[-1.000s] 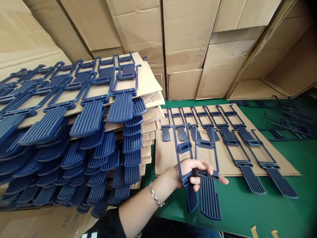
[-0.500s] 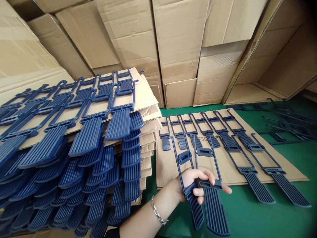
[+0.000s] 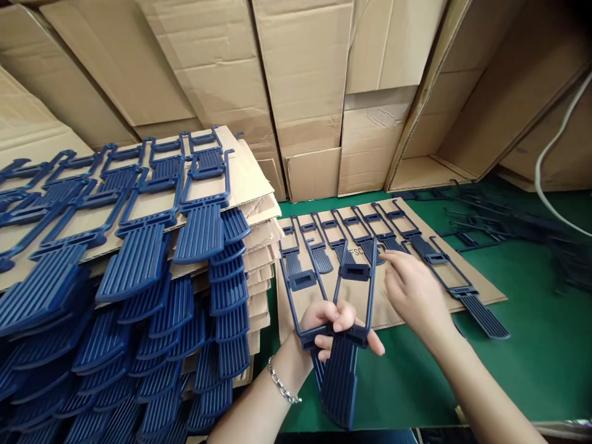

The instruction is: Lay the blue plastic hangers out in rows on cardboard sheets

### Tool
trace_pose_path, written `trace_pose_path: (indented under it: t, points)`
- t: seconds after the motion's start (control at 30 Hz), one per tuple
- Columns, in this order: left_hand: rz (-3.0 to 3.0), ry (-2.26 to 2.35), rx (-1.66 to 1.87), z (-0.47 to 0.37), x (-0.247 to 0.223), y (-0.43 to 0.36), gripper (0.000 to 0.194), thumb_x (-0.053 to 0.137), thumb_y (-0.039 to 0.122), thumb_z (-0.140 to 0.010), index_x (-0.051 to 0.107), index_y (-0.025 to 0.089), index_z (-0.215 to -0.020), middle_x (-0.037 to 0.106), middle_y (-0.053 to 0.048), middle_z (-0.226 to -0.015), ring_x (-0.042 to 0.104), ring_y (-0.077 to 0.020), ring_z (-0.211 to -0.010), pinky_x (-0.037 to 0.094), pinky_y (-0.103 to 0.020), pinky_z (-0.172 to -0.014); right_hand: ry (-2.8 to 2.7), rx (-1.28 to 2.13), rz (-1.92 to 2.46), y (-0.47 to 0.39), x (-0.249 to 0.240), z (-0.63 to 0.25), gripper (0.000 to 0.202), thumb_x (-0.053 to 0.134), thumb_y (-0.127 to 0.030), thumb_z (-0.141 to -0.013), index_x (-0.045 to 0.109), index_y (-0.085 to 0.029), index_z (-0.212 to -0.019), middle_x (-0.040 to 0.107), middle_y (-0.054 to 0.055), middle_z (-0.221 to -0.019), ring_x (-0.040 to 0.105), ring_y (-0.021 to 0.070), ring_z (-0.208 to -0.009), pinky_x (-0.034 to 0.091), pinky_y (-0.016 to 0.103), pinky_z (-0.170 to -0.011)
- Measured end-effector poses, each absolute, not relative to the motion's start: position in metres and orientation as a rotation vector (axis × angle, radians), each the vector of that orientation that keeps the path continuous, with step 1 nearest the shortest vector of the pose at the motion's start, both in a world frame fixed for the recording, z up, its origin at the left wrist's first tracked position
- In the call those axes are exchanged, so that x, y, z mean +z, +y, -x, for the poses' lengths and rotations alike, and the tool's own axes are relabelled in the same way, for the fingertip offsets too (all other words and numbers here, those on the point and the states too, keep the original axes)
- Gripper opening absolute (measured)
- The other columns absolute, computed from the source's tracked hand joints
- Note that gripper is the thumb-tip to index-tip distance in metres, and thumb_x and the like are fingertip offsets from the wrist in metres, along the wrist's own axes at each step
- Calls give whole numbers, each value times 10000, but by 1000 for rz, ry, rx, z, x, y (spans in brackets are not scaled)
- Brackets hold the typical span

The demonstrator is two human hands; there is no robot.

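Observation:
My left hand (image 3: 329,320) is closed around two dark-blue plastic frames with ribbed paddles, gripping them at the hinge bars. One held frame (image 3: 303,280) leans left, the other (image 3: 355,272) stands more upright. Their ribbed ends hang below the hand, one overlapping the other. To the right, my right hand (image 3: 414,293) has its fingers curled over another such frame on the cardboard sheet (image 3: 481,290). The hand and wrist cover most of that frame, so the grip itself is largely hidden. Just beyond it, a further blue frame (image 3: 462,290) lies on the sheet.
On the left rises a tall stack of cardboard layers (image 3: 259,246) with many blue frames, their ribbed paddles (image 3: 198,234) overhanging. More frames lie piled on the green table (image 3: 546,370) at the right. Cardboard boxes (image 3: 300,74) form a wall behind; a white cable (image 3: 543,179) hangs at the right.
My right hand has come into view over the sheet's right part. The left hand has moved left in the picture with its two frames, whose ribbed ends now overlap. The whole view has shifted.

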State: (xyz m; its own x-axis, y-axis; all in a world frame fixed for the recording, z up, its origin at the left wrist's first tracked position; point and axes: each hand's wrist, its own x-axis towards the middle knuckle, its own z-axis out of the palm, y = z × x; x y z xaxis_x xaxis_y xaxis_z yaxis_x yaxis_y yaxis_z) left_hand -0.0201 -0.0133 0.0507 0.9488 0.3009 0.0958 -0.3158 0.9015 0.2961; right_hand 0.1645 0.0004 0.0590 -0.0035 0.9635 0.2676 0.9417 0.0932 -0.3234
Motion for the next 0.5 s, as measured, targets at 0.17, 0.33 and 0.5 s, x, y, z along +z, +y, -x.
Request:
trace_pose_path:
  t: [0.17, 0.33, 0.5]
  points:
    - [-366, -70, 196, 15, 49, -14, 161, 495, 220, -554, 563, 94, -483, 668, -216, -797, 233, -18, -154, 177, -174, -178, -2275, -40, 2122, 18, 45, -146, 512, 301, -195, -847, 309, -102, -1349, 254, 129, -1394, 147, 343, -1287, 113, 646, -966]
    - [-418, -73, 40, 10, 39, -21, 170, 510, 232, -523, 591, 86, -494, 656, -185, -654, 226, -27, -170, 197, -188, -199, -2295, -286, 2083, 28, 16, -140, 490, 244, -273, -898, 332, -55, -1328, 311, 205, -1346, 247, 317, -1253, 85, 617, -979]
    - [-558, -33, -148, 4, 39, -27, 145, 520, 183, -506, 629, 90, -532, 549, -56, -444, 283, -67, -199, 307, -221, -223, -2233, -344, 2065, 33, -2, -141, 484, 249, -286, -899, 311, -99, -1341, 337, 187, -1336, 296, 293, -1226, 57, 632, -969]
